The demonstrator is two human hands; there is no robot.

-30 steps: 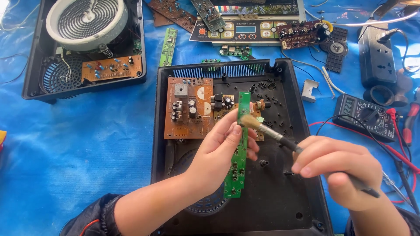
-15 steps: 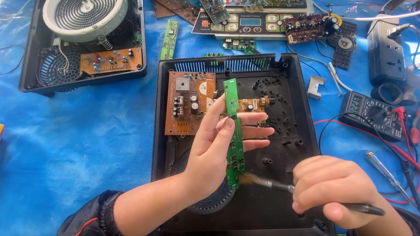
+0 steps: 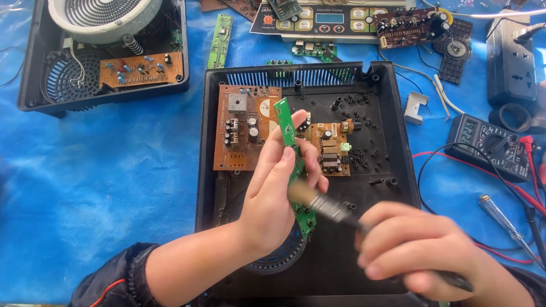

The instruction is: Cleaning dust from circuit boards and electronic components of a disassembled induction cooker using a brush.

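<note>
narrow circuit board (image 3: 291, 149): green, small white markings
brush (image 3: 318, 202): tan bristles, silver ferrule, black handle
open casing (image 3: 392, 148): black
main board (image 3: 242, 136): orange-brown
table cover (image 3: 102, 187): bright blue
multimeter (image 3: 483, 145): dark grey, red leads

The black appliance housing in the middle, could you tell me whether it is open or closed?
Open: the black housing has no cover, and its brown circuit board lies exposed inside.

Glossy green circuit board (image 3: 296, 170); matt black plastic casing (image 3: 387, 148); crinkled blue tarpaulin (image 3: 114, 170).

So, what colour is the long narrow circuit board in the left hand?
Green, seen best in the head view: the long narrow circuit board in the left hand.
</note>
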